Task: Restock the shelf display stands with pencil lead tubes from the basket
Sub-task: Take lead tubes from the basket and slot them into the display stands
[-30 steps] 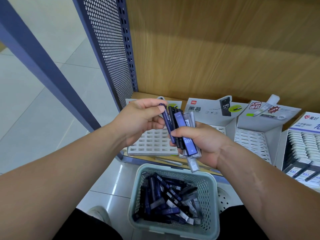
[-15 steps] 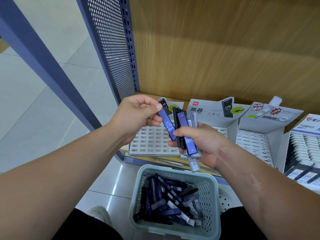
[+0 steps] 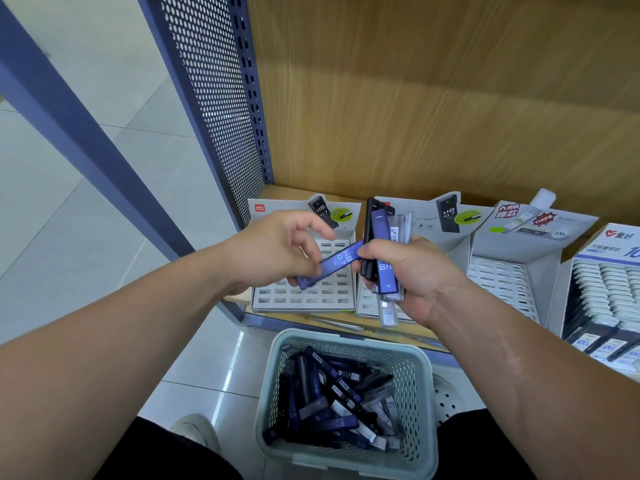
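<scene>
Head view: our left hand [image 3: 273, 251] pinches one tube [image 3: 332, 266] above the left stand [image 3: 304, 299], right hand [image 3: 415, 271] gripping the bundle [image 3: 386, 278]; we should turn it upright and seat it squarely.

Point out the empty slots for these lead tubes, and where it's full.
Leftmost stand, beside the perforated side panel: rows of empty slots under the left hand. Third stand, right of the right hand: empty slots too. Far-right stand is packed with tubes; the basket is crowded.
</scene>
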Motion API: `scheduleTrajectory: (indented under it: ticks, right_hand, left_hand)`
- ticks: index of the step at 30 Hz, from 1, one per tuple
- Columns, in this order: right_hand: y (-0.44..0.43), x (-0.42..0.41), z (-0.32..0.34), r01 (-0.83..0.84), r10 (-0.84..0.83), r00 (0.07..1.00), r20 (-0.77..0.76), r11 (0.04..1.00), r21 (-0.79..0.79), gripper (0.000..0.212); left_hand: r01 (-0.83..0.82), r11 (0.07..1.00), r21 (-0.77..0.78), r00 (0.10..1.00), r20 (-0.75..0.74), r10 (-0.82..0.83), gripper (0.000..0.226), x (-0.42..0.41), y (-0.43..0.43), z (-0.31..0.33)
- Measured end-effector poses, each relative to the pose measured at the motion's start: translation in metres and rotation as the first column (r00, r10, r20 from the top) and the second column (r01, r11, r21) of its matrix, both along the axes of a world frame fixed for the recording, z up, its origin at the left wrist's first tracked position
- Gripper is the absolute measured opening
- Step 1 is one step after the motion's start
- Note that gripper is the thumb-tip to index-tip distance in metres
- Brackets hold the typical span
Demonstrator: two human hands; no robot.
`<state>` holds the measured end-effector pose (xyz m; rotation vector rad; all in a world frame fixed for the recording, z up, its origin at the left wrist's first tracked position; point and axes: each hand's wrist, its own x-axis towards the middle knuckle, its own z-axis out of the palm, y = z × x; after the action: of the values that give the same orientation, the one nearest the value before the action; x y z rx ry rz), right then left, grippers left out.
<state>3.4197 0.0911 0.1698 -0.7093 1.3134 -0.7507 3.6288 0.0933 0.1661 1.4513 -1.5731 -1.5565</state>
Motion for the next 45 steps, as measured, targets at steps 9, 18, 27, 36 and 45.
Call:
scheduleTrajectory:
  ticks: [9, 18, 27, 36, 45]
  right_hand:
    - [0.004, 0.006, -0.002, -0.022, 0.022, 0.999, -0.039, 1.000, -0.003, 0.039]
    - [0.002, 0.002, -0.001, -0.015, 0.016, 0.999, -0.049, 1.000, 0.025, 0.058]
    - [-0.001, -0.001, -0.002, -0.020, 0.021, 0.999, -0.042, 1.000, 0.013, 0.052]
    - [-0.005, -0.008, -0.003, -0.021, 0.022, 0.998, -0.065, 1.000, 0.003, 0.046]
    - [-0.006, -0.018, -0.005, -0.024, 0.023, 0.998, -0.059, 1.000, -0.011, 0.046]
  left_hand:
    - [0.126, 0.992, 0.014, 0.991, 0.043, -0.127, 0.059, -0.009, 0.004, -0.010]
    - [-0.382, 0.919, -0.098, 0.916, 0.093, 0.390, 0.031, 0.037, -0.018, -0.028]
    - [-0.467, 0.828, -0.311, 0.838, 0.144, 0.526, 0.012, 0.040, -0.027, -0.034]
    - [-0.079, 0.763, -0.642, 0.722, 0.491, 0.487, 0.010, 0.037, -0.034, -0.044]
    - [0.040, 0.821, -0.569, 0.638, 0.647, 0.418, 0.014, 0.038, -0.040, -0.052]
